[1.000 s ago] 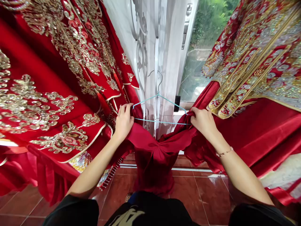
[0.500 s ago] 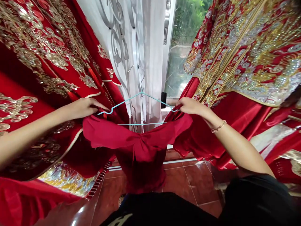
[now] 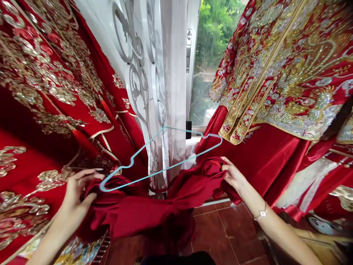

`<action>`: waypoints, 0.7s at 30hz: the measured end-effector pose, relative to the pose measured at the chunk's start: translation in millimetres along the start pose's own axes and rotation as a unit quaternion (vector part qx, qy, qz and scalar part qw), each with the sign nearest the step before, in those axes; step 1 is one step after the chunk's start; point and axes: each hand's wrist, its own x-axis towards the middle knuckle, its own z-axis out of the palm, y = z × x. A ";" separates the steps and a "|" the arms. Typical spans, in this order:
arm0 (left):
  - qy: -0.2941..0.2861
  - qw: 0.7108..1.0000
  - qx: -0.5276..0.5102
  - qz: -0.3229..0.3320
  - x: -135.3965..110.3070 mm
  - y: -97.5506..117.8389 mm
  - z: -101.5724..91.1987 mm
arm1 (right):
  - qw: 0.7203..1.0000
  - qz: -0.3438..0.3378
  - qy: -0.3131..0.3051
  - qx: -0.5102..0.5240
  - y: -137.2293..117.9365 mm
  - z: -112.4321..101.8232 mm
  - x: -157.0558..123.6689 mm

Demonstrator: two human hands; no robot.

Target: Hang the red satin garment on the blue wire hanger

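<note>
My left hand (image 3: 78, 193) is shut on a gathered fold of a dark red satin garment (image 3: 143, 211), low at the left. My right hand (image 3: 233, 175) pinches the same garment's bunched edge, further right. Between them, a light blue wire hanger (image 3: 154, 169) tilts across the view. Its lower left tip meets the fabric close to my left hand, while its upper right corner stands free above my right hand. Its hook lies against the curtain. The garment sags between my hands, and its lower part hangs towards the floor.
Large red robes with gold and silver sequin embroidery (image 3: 46, 73) (image 3: 284, 73) hang on both sides. Behind the hanger are a sheer white curtain (image 3: 173, 73) and white metal scrollwork (image 3: 132, 73). A window (image 3: 215, 48) shows greenery. Below lies a red-brown tile floor (image 3: 217, 232).
Both hands have dropped lower, taking the garment down and off the hanger's level. The hanger has tilted, its left end now low at the fabric. My left hand has bunched the cloth.
</note>
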 end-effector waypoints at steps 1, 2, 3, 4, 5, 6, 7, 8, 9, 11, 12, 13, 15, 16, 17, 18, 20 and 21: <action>-0.018 0.999 -0.011 -0.031 -5.6 -8.5 8.0 | 0.999 0.023 0.005 0.026 9.8 0.8 -4.5; -0.040 0.998 -0.005 -0.057 -10.6 -18.2 15.9 | 0.998 0.045 0.009 0.045 19.1 2.8 -9.0; -0.060 0.996 0.012 -0.071 -15.4 -28.8 23.1 | 0.997 0.054 0.016 0.053 27.7 5.8 -13.4; -0.076 0.994 0.035 -0.072 -20.0 -40.1 29.3 | 0.996 0.060 0.022 0.057 35.3 9.4 -17.6; -0.090 0.992 0.061 -0.062 -24.4 -51.5 34.3 | 0.995 0.067 0.028 0.061 41.6 13.2 -21.6; -0.104 0.990 0.087 -0.045 -28.6 -62.5 37.8 | 0.994 0.074 0.034 0.067 46.4 16.9 -25.2; -0.117 0.986 0.113 -0.025 -32.6 -72.7 40.2 | 0.994 0.075 0.040 0.069 49.4 20.4 -28.7; -0.130 0.981 0.142 -0.008 -36.3 -81.8 41.5 | 0.994 0.071 0.045 0.067 50.7 23.7 -32.1; -0.144 0.973 0.177 0.001 -39.7 -89.5 42.2 | 0.995 0.061 0.048 0.064 50.7 27.0 -35.5; -0.181 0.948 0.260 -0.013 -45.7 -101.6 42.7 | 0.996 0.036 0.048 0.058 47.8 34.1 -42.8; -0.205 0.930 0.303 -0.033 -48.4 -106.7 42.9 | 0.997 0.027 0.048 0.059 45.7 38.4 -46.7; -0.233 0.907 0.345 -0.060 -51.1 -111.5 43.2 | 0.997 0.021 0.047 0.065 43.5 43.3 -50.9; -0.306 0.850 0.415 -0.112 -57.1 -121.7 44.1 | 0.995 0.008 0.053 0.086 39.7 54.5 -59.5; -0.344 0.821 0.437 -0.130 -61.1 -127.2 44.9 | 0.993 -0.002 0.057 0.099 38.2 60.3 -63.7; -0.384 0.793 0.450 -0.143 -66.0 -133.0 46.0 | 0.992 -0.014 0.060 0.111 37.0 66.0 -67.8; -0.419 0.771 0.456 -0.147 -72.0 -138.9 47.6 | 0.991 -0.026 0.063 0.119 36.1 71.2 -71.7; -0.449 0.763 0.450 -0.120 -86.7 -151.1 53.2 | 0.990 -0.042 0.065 0.120 35.6 80.1 -78.8; -0.439 0.777 0.441 -0.093 -94.8 -157.6 57.5 | 0.990 -0.048 0.065 0.113 36.1 83.6 -82.2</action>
